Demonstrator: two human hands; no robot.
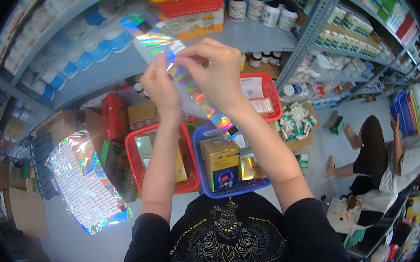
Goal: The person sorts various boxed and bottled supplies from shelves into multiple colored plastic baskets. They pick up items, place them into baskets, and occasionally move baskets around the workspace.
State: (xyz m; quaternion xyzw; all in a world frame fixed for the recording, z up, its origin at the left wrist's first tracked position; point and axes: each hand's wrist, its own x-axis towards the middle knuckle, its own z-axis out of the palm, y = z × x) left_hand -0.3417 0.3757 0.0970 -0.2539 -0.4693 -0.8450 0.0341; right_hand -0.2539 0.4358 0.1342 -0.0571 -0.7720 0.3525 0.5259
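A shiny rainbow holographic strip (204, 105) with a pale backing is stretched diagonally in front of me, dark squares near both its ends. My left hand (163, 88) pinches it near its middle, fingers closed. Close beside, my right hand (218, 71) has thumb and fingertips pressed together on the same strip; whether a small piece is between them I cannot make out. A larger holographic sheet (85, 185), covered in rows of small rectangular labels, lies at the lower left. Below my hands stand a red basket (135, 175) and a blue basket (204, 173) with boxes inside.
Metal shelving (263, 36) with bottles and tubs spans the back. Another red basket (274, 99) and a pile of small boxes (297, 121) lie to the right. A person (407, 158) holding blue baskets (405, 113) sits at the far right. Cardboard boxes (28, 210) stand left.
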